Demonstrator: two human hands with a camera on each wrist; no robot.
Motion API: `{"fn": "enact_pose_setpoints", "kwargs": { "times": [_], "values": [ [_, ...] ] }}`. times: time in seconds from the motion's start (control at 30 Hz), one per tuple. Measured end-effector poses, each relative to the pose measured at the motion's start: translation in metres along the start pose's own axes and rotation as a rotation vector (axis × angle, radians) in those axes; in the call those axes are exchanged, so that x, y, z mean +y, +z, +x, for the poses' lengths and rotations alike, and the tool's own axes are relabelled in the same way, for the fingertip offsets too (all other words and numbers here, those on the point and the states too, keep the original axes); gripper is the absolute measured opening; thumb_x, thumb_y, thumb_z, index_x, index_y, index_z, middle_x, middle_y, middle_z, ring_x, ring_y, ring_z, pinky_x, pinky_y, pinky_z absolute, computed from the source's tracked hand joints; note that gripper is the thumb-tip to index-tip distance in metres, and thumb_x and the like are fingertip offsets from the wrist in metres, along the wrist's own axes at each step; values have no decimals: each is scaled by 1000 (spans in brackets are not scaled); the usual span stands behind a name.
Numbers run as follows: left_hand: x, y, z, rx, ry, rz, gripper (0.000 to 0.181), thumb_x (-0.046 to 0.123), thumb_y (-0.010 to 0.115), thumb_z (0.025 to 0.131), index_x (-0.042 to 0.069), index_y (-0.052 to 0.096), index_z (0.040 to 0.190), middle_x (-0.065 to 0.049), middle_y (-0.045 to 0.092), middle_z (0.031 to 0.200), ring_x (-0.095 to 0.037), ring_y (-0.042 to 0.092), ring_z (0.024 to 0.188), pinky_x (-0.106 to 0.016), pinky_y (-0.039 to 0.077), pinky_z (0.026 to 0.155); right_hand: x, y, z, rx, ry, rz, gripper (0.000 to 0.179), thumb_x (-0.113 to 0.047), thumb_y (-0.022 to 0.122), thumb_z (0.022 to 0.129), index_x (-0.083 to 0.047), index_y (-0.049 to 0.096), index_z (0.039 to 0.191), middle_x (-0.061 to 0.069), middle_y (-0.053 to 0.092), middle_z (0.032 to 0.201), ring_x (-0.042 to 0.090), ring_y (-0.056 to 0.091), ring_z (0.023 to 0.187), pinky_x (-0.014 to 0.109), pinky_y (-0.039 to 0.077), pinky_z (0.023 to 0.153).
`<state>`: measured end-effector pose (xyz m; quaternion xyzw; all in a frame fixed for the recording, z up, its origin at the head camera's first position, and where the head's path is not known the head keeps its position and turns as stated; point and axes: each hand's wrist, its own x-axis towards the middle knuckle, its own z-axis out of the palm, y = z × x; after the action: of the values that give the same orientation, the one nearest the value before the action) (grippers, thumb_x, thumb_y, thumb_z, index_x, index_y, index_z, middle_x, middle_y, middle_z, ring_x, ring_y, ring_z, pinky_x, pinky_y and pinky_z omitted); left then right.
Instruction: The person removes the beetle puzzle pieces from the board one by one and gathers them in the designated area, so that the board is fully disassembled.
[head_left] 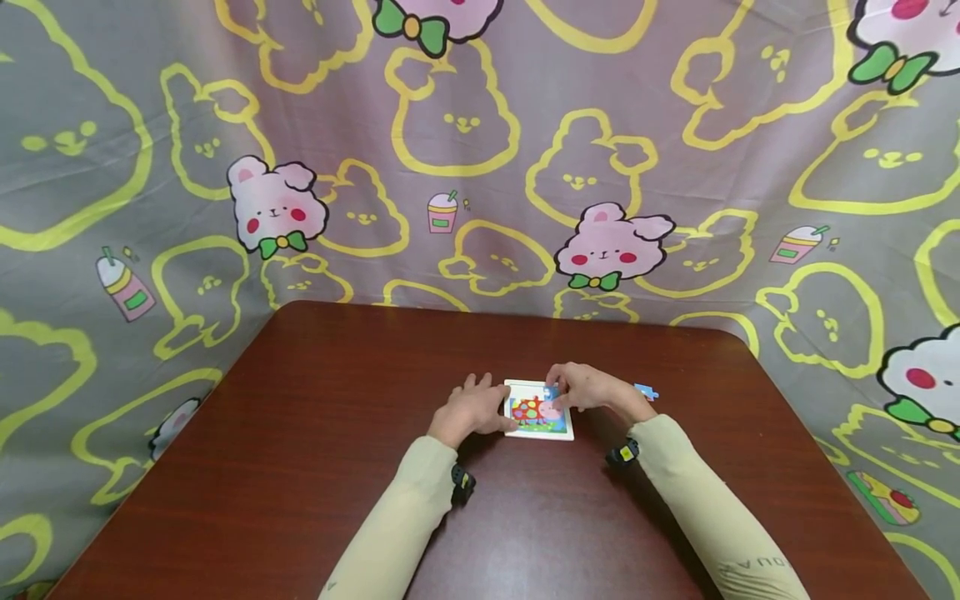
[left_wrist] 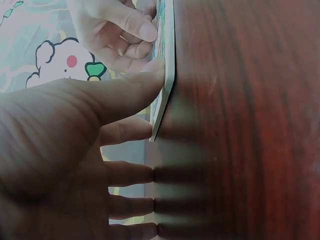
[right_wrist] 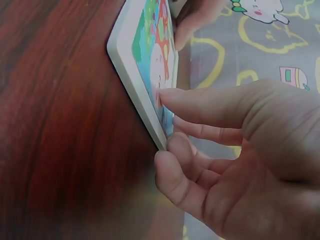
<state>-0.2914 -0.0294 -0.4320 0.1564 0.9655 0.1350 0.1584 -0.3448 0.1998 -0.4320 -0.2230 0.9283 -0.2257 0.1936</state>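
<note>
A small white-framed jigsaw puzzle (head_left: 536,437) lies flat on the table, with a red spotted body and a pink face in its picture. My left hand (head_left: 471,408) spreads at its left side, thumb and index finger (left_wrist: 127,131) touching the frame, the other fingertips on the table. At the upper right corner, my right hand (head_left: 588,387) has its thumb (right_wrist: 200,105) on the picture and its fingers curled at the edge. Between them sits a blue puzzle piece (head_left: 552,392), partly hidden. White backing shows at the puzzle's upper left.
A loose blue puzzle piece (head_left: 645,391) lies on the brown wooden table (head_left: 360,375), right of the puzzle and behind the right wrist. Behind the table hangs a patterned curtain (head_left: 495,200). Both wrists carry small black devices (head_left: 622,452).
</note>
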Motion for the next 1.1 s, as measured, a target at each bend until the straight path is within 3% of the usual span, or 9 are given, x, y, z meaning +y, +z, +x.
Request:
{"fn": "enact_pose_setpoints", "kwargs": {
  "times": [0.2, 0.37, 0.5, 0.77, 1.1],
  "values": [
    [2, 1, 0, -5, 6, 4, 68, 47, 66, 91, 23, 42, 150, -15, 27, 161, -42, 18, 150, -56, 23, 119, 1, 0, -1, 19, 2, 20, 30, -11, 74, 87, -7, 56, 110, 12, 51, 102, 20, 53, 76, 28, 51, 60],
    [1, 2, 1, -3, 2, 3, 68, 47, 66, 91, 23, 42, 150, -14, 26, 162, -41, 17, 150, -56, 23, 119, 0, -1, 0, 50, -42, -38, 30, -12, 77, 85, -8, 55, 106, 10, 53, 101, 20, 50, 87, 29, 47, 67],
    [0, 3, 2, -2, 6, 4, 68, 47, 67, 90, 23, 43, 150, -15, 27, 162, -42, 17, 150, -56, 23, 119, -2, -2, 1, 67, -42, -64, 26, -10, 75, 86, -10, 57, 103, 7, 57, 95, 19, 52, 83, 28, 47, 66],
    [-1, 4, 1, -5, 5, -10, 69, 48, 65, 91, 24, 41, 150, -14, 25, 162, -41, 16, 151, -56, 22, 119, -7, -3, 0, 44, -30, 10, 17, -7, 68, 91, -11, 58, 105, 7, 61, 93, 17, 56, 70, 28, 50, 56],
    [-1, 2, 0, -8, 6, -2, 70, 48, 65, 91, 23, 39, 152, -15, 24, 162, -42, 16, 151, -56, 21, 119, -7, -13, -4, 64, -57, 48, 11, -11, 63, 95, -10, 63, 106, 4, 55, 81, 16, 54, 59, 28, 49, 52]
  ]
}}
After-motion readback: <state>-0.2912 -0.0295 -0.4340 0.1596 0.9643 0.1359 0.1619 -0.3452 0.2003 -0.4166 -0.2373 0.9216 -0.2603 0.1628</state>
